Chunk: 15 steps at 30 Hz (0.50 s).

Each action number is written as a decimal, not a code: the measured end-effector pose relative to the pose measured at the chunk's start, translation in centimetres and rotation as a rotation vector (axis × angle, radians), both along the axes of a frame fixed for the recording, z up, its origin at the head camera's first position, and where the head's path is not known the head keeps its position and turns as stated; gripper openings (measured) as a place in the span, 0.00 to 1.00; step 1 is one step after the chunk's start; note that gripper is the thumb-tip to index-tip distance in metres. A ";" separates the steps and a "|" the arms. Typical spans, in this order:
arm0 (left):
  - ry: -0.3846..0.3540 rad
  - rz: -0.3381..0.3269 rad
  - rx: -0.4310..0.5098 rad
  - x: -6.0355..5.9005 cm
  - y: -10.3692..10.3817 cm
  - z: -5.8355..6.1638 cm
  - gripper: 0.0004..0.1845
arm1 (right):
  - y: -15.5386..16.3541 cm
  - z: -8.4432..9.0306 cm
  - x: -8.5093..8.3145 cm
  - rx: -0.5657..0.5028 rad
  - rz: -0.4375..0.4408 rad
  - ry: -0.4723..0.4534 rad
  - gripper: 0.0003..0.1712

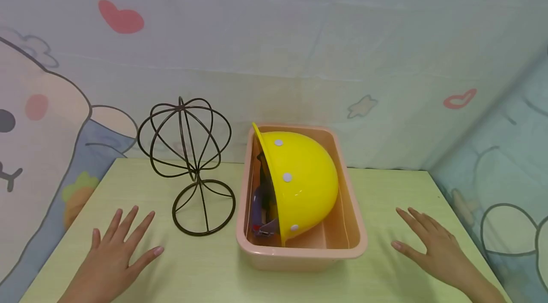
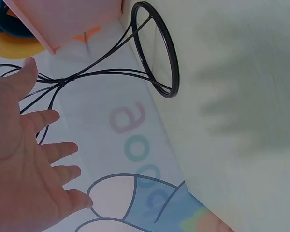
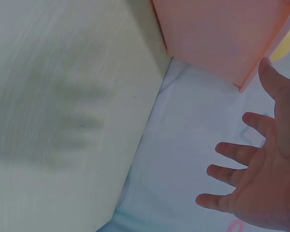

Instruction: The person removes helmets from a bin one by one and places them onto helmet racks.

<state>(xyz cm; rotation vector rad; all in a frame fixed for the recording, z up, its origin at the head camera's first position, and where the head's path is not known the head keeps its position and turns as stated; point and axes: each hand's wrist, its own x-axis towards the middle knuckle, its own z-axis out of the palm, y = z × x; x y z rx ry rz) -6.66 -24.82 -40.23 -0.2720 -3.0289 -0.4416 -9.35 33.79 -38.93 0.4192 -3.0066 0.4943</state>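
A yellow hard hat [image 1: 306,179] lies on its side in a pink plastic tub [image 1: 299,262], its brim toward the left and its dome to the right. Dark straps and a purple part [image 1: 258,208] show inside the hat's opening. Left of the tub stands a dark wire stand [image 1: 198,170] with a globe-shaped top and a ring base. My left hand [image 1: 113,255] is held with fingers spread in front of the stand, holding nothing. On the other side, my right hand [image 1: 441,250] hovers right of the tub, fingers extended and nothing in it.
The pale wooden table [image 1: 385,198] carries the tub and the stand. Behind it hangs a light cloth [image 1: 274,46] printed with hearts and cartoon animals, which also covers the right side. Both hands cast soft shadows on the tabletop.
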 end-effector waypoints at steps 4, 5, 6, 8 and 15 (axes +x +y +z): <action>-0.005 -0.011 0.036 0.0 0.3 0.2 0.40 | -0.4 0.6 -0.1 -0.057 0.032 0.011 0.41; -0.002 -0.019 0.048 0.0 0.4 0.2 0.40 | -0.6 0.8 -0.1 -0.076 0.040 0.009 0.40; 0.001 -0.026 0.062 0.0 0.5 0.3 0.40 | -0.7 1.0 -0.1 -0.098 0.048 0.005 0.39; -0.002 -0.040 0.098 0.0 0.7 0.3 0.39 | -1.1 1.4 -0.2 -0.138 0.066 -0.014 0.39; -0.057 -0.038 0.166 0.1 1.8 1.1 0.40 | -2.4 2.5 -0.5 -0.219 0.118 -0.077 0.35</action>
